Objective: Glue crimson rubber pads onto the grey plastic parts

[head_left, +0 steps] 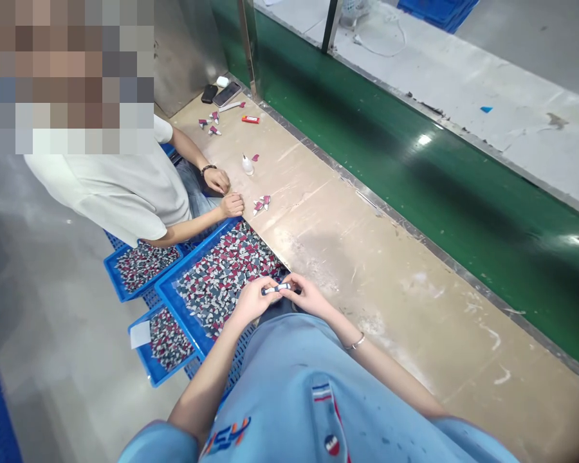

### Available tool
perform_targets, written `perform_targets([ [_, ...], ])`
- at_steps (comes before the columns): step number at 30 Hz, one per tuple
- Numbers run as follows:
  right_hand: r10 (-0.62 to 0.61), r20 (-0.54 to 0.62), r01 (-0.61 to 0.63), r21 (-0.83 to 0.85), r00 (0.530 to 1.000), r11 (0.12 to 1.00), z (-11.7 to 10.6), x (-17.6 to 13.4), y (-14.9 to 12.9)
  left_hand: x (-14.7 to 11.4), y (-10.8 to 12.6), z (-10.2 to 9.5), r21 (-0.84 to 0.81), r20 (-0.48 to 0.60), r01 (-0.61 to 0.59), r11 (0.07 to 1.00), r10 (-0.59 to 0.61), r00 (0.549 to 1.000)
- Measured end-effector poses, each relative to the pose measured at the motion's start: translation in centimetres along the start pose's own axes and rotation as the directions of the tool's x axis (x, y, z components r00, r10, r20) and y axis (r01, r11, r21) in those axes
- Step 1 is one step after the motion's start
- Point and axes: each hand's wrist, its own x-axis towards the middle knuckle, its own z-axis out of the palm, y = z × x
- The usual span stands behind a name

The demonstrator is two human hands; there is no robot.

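Both my hands meet close to my body at the table's near edge. My left hand [257, 297] is closed, its thumb and fingers pinching one end of a small dark-blue and white plastic piece [276, 289]. The other end of that piece sits between the thumb and fingers of my right hand [305, 294], also closed. Just left of my hands is a large blue crate [196, 338], filled with many small red, white and dark-grey pieces [226, 270]. The exact shape of the held piece is partly hidden by my fingers.
A co-worker in a white shirt [110, 193] sits at left, hands at the table [367, 289]. Smaller blue crates [120, 292] hold similar pieces. Near the co-worker are a white dropper bottle [248, 165], a phone [227, 94] and an orange lighter [250, 119]. A green conveyor belt [390, 154] runs behind.
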Motion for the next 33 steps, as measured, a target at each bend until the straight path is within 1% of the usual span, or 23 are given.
perform_targets([
  [2,-0.037,-0.033,0.037,0.000,0.999,0.999,0.2,0.1,-0.2,-0.2,0.8,-0.7,-0.014,-0.068,-0.058,0.998,0.057,0.996],
  [5,-0.119,-0.110,0.115,-0.040,0.987,0.993,0.3,0.2,-0.9,-0.5,2.0,-1.7,-0.062,-0.164,-0.147,0.987,0.136,0.977],
  [8,-0.232,-0.186,0.209,-0.135,0.955,0.969,0.1,0.4,-2.1,-0.8,3.0,-2.0,-0.143,-0.245,-0.207,0.968,0.168,0.955],
  [10,-0.318,-0.206,0.275,-0.210,0.926,0.938,-0.2,0.4,-2.9,-1.2,3.3,-1.9,-0.228,-0.280,-0.221,0.948,0.154,0.948],
  [13,-0.424,-0.195,0.355,-0.311,0.884,0.882,-0.2,0.4,-3.8,-1.8,3.6,-1.2,-0.391,-0.262,-0.216,0.895,0.117,0.958],
  [17,-0.500,-0.159,0.409,-0.395,0.851,0.823,0.4,0.3,-4.5,-2.4,3.8,-0.4,-0.570,-0.205,-0.203,0.796,0.102,0.974],
  [21,-0.525,-0.142,0.425,-0.432,0.839,0.796,1.0,0.4,-4.8,-2.3,3.8,-0.3,-0.648,-0.185,-0.200,0.735,0.102,0.977],
  [25,-0.518,-0.137,0.419,-0.432,0.844,0.798,1.0,0.9,-5.1,-1.6,3.4,-0.4,-0.645,-0.195,-0.218,0.732,0.118,0.974],
  [29,-0.450,-0.131,0.364,-0.411,0.883,0.836,0.7,1.4,-5.0,-1.1,3.1,-0.3,-0.584,-0.220,-0.234,0.777,0.125,0.967],
  [31,-0.389,-0.129,0.314,-0.391,0.912,0.865,0.5,1.5,-4.4,-1.0,2.8,-0.5,-0.529,-0.251,-0.234,0.816,0.113,0.961],
  [33,-0.312,-0.131,0.246,-0.370,0.941,0.896,0.1,1.4,-3.4,-0.6,2.0,-0.9,-0.463,-0.287,-0.214,0.860,0.083,0.954],
])
